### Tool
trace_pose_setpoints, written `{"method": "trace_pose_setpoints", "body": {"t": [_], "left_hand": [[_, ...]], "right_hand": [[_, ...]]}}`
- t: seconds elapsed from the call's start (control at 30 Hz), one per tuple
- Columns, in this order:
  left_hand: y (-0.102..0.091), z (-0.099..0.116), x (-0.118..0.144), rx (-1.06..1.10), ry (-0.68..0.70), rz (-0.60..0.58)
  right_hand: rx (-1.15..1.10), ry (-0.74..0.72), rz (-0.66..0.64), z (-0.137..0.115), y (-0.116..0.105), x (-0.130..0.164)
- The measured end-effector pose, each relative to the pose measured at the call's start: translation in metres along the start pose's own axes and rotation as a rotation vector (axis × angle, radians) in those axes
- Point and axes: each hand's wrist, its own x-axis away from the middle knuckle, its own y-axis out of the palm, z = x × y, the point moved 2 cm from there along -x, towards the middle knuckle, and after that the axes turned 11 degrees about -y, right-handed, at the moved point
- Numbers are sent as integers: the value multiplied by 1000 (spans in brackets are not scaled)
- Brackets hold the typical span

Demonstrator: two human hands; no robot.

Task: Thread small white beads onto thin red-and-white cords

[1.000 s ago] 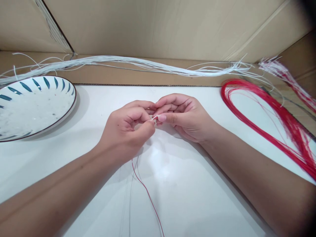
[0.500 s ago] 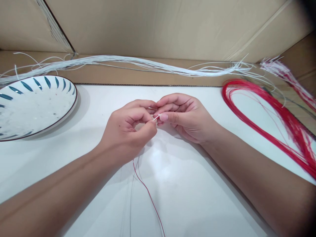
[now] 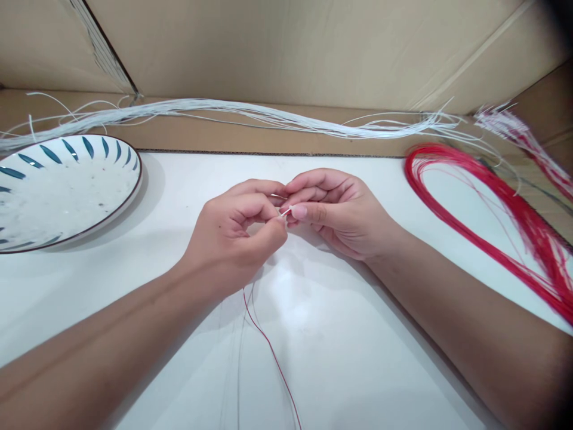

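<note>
Pinching: my left hand [image 3: 233, 239] and right hand [image 3: 333, 209], fingertips clamped together on a thin white strand [image 3: 285, 211].
Trailing: red thread [image 3: 268, 346] below my left palm.

Red cord [image 3: 273, 352]; blue-dashed white plate [image 3: 67, 197]

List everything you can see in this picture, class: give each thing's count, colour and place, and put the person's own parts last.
plate: one, white with blue dashes, far left on table
white strands: one bundle, white, along the back
red strands: one looped bundle, red, right side
red thread: one, red, trailing below the hands
table: one, white
cardboard wall: brown, behind
left hand: pinching thread ends, centre
right hand: pinching the same ends, centre
</note>
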Motion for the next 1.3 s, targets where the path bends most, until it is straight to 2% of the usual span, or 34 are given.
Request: {"method": "trace_pose_setpoints", "body": {"t": [0.87, 1.3], "left_hand": [[0, -2, -1, -17, 15, -2], [1, 1, 0, -41, -17, -5]], "right_hand": [[68, -12, 6, 0, 0, 1], [198, -87, -27, -1, -5, 2]]}}
